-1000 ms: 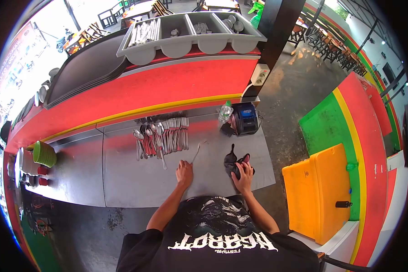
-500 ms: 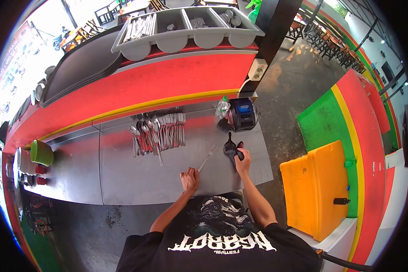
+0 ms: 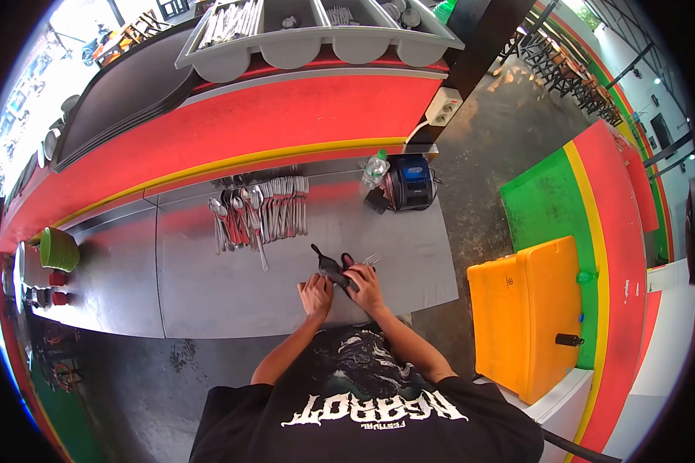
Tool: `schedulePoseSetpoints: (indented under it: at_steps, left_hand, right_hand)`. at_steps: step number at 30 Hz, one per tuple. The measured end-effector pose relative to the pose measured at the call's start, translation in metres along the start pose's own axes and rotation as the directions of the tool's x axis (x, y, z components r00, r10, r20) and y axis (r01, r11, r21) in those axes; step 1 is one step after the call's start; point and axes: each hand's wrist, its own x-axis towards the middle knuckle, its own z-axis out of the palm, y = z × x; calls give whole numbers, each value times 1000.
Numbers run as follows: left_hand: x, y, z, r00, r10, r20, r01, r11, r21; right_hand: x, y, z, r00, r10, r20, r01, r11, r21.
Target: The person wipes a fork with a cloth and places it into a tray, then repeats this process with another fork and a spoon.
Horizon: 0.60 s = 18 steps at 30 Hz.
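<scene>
My left hand (image 3: 315, 295) is closed at the near side of the metal table, with its fingertips against a dark cloth (image 3: 332, 268). My right hand (image 3: 363, 285) is closed on that cloth, close beside the left. Past the right hand's fingers stick out the tines of a fork (image 3: 372, 259), pointing right. Cloth and fingers hide the fork's handle, which runs toward my left hand. Farther back lies a row of forks (image 3: 292, 207), with spoons (image 3: 235, 216) at its left end. One spoon (image 3: 262, 251) juts out toward me.
A plastic bottle (image 3: 376, 168) and a dark blue-black device (image 3: 411, 184) stand at the table's back right. A grey cutlery tray (image 3: 293, 50) sits on the red ledge beside dark trays (image 3: 123, 96). Green containers (image 3: 59, 248) are at far left; a yellow-orange box (image 3: 525, 316) stands right.
My right hand has brought the cloth left to meet my left hand. The fork has turned, and its tines now point right beyond the cloth. The view has shifted slightly.
</scene>
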Motion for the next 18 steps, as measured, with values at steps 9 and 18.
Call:
schedulePoseSetpoints:
  at_steps: [9, 18]
  left_hand:
    - [3, 3, 0, 999, 45, -18, -45, 999, -17]
    - [7, 0, 5, 998, 49, -40, -50, 999, -17]
  right_hand:
    - [16, 48, -32, 964, 195, -179, -233, 945, -228]
    - [27, 93, -31, 787, 332, -520, -454, 882, -124]
